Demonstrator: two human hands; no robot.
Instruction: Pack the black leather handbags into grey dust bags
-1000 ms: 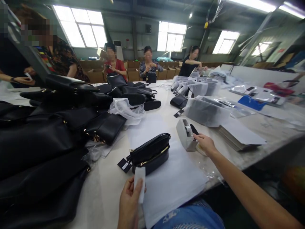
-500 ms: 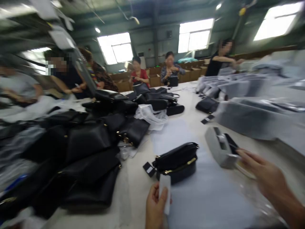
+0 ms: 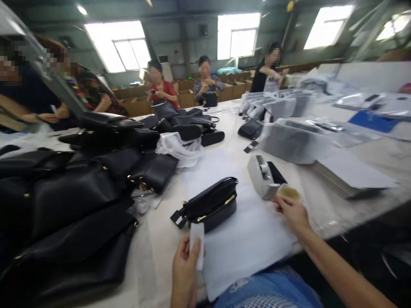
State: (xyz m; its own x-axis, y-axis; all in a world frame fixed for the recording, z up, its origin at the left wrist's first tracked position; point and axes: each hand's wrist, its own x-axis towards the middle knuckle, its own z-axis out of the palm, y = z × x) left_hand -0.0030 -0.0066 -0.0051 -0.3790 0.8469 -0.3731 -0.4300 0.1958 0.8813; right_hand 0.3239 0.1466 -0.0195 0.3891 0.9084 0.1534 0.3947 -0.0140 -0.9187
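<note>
Pinching one white slip (image 3: 197, 244) in left hand (image 3: 184, 273) | right hand (image 3: 293, 212) fingers together beside one tape dispenser (image 3: 263, 176) | one black purse (image 3: 210, 204)

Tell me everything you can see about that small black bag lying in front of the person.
The small black bag looks like smooth leather, with a rounded top and a gold zipper along its front. A black tag hangs at its left end. It lies closed on a white sheet on the table. Neither hand touches it; the left hand is just below it.
</note>
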